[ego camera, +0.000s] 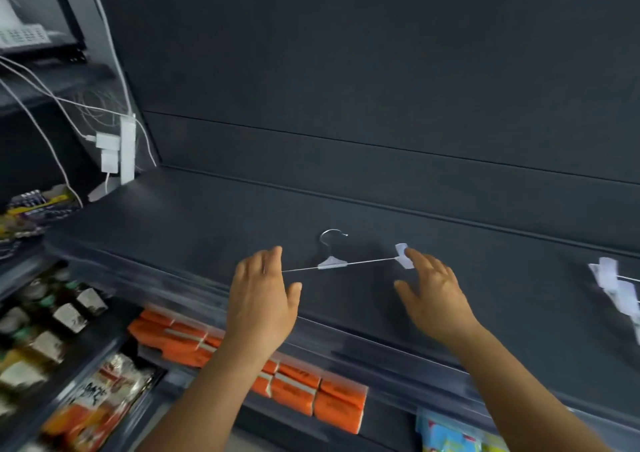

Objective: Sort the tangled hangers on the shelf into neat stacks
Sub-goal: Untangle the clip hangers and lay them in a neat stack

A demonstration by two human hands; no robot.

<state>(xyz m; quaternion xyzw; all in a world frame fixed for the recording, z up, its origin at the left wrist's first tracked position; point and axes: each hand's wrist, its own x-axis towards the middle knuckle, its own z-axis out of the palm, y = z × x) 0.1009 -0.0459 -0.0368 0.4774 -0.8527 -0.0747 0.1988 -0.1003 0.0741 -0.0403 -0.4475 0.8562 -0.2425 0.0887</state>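
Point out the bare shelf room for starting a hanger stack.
Bare dark shelf spreads left of the hanger, up to the white power strip, and again between the right hand and the clips at the right edge. The lower shelves are crowded.

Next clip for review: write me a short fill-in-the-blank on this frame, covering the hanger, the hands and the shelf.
1. The clip hanger lies flat on the dark ____.
2. The right hand touches the hanger's white ____ at its right end.
3. The hanger's metal hook points ____ from the person.
4. The packs on the lower shelf under the left hand are ____ in colour.

Missing words: shelf; clip; away; orange
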